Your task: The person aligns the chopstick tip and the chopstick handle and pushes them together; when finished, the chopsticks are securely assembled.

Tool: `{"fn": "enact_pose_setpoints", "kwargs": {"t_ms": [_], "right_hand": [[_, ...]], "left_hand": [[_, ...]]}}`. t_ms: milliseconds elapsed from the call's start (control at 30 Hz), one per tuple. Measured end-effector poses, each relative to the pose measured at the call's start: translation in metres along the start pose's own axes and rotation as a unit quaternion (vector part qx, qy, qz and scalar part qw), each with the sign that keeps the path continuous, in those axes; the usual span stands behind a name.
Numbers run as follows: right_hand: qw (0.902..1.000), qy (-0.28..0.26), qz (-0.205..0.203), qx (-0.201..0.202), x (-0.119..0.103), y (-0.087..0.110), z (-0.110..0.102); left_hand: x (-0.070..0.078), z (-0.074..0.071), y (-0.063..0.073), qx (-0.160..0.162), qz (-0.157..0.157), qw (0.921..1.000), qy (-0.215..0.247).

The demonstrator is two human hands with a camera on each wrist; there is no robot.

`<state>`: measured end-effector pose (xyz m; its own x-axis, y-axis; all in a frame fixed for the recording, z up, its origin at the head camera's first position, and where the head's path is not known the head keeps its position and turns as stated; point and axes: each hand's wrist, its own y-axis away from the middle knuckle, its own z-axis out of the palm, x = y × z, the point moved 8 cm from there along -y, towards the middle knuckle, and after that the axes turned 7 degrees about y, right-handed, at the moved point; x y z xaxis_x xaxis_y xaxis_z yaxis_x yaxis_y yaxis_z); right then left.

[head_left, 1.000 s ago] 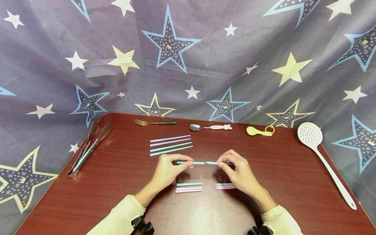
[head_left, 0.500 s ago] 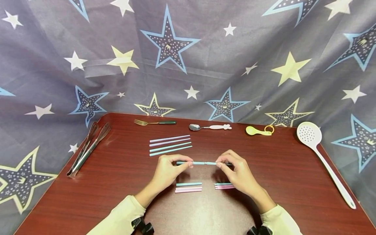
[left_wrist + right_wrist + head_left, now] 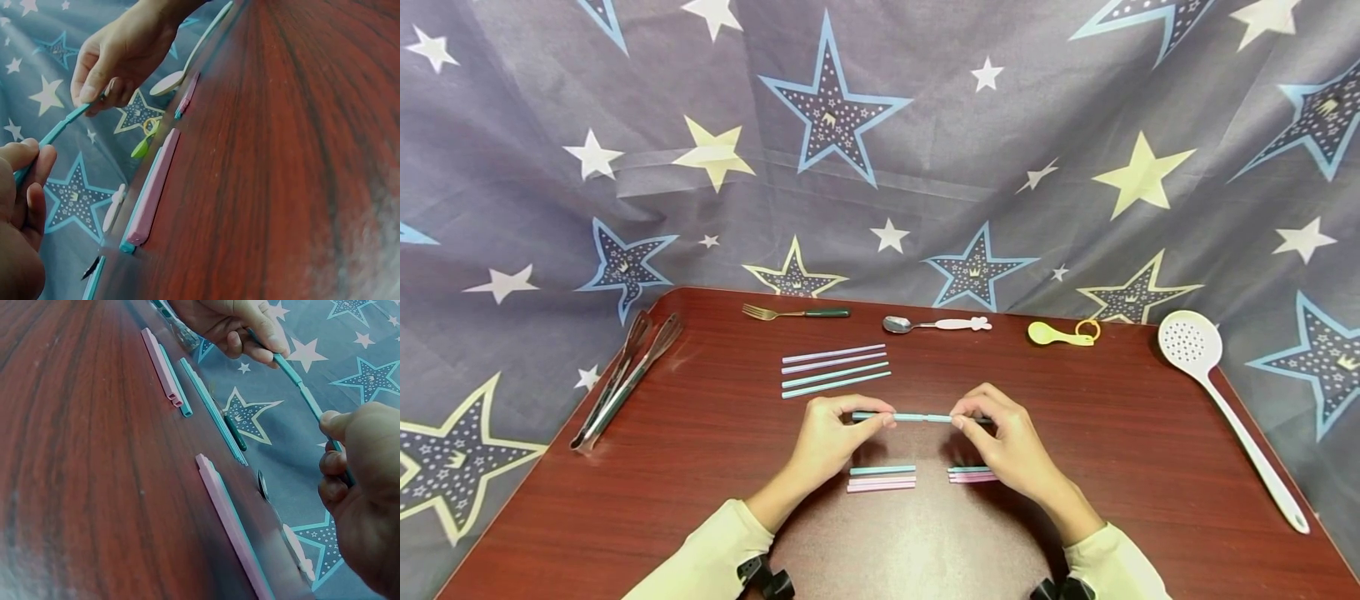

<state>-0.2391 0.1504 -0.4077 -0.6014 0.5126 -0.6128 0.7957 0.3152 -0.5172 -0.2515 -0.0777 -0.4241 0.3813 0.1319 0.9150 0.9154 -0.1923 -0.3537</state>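
Observation:
Between thumb and fingertips, my left hand [image 3: 829, 440] pinches one light-blue chopstick half [image 3: 908, 417]. My right hand [image 3: 1009, 435] pinches another, thinner-ended light-blue chopstick half [image 3: 938, 418]. The two halves lie in line above the table and meet end to end; a narrow step shows at the joint [image 3: 300, 385] in the right wrist view. Below the left hand lie a blue chopstick half [image 3: 882, 471] and pink chopstick halves [image 3: 882, 488]. More blue and pink halves [image 3: 972, 478] lie under the right hand, partly hidden by it.
Several long purple and blue chopsticks [image 3: 835, 380] lie behind the left hand. Along the back edge are a fork [image 3: 797, 313], a spoon [image 3: 936, 324] and a yellow measuring spoon [image 3: 1060, 335]. Metal tongs [image 3: 625, 383] lie left, a white skimmer [image 3: 1232, 417] right.
A gap separated the two chopstick halves a second ago; now their ends meet. My right hand has shifted slightly left. The things lying on the table are unmoved.

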Motion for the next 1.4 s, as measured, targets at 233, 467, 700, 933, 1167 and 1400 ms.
{"fn": "enact_pose_setpoints", "kwargs": {"t_ms": [233,467,700,933,1167,1400], "right_hand": [[0.9994,0.024,-0.024,-0.005,-0.004,0.001,0.002],[0.9993,0.031,-0.022,-0.001,-0.003,0.002,0.002],[0.9998,0.009,-0.01,-0.014,-0.003,0.003,0.003],[0.9998,0.008,-0.019,-0.008,-0.006,0.001,0.003],[0.9998,0.008,-0.015,-0.012,-0.007,0.001,0.005],[0.9995,0.016,-0.026,-0.005,-0.01,0.002,0.008]], "left_hand": [[-0.001,0.003,0.0,-0.01,-0.007,0.9982,-0.058],[0.003,0.006,-0.001,-0.032,0.029,0.9928,-0.112],[0.011,0.008,0.001,-0.042,0.069,0.9894,-0.121],[0.013,0.008,0.002,-0.043,0.075,0.9906,-0.106],[0.014,0.008,0.003,-0.041,0.08,0.991,-0.1],[0.014,0.008,0.004,-0.039,0.097,0.9889,-0.106]]}}
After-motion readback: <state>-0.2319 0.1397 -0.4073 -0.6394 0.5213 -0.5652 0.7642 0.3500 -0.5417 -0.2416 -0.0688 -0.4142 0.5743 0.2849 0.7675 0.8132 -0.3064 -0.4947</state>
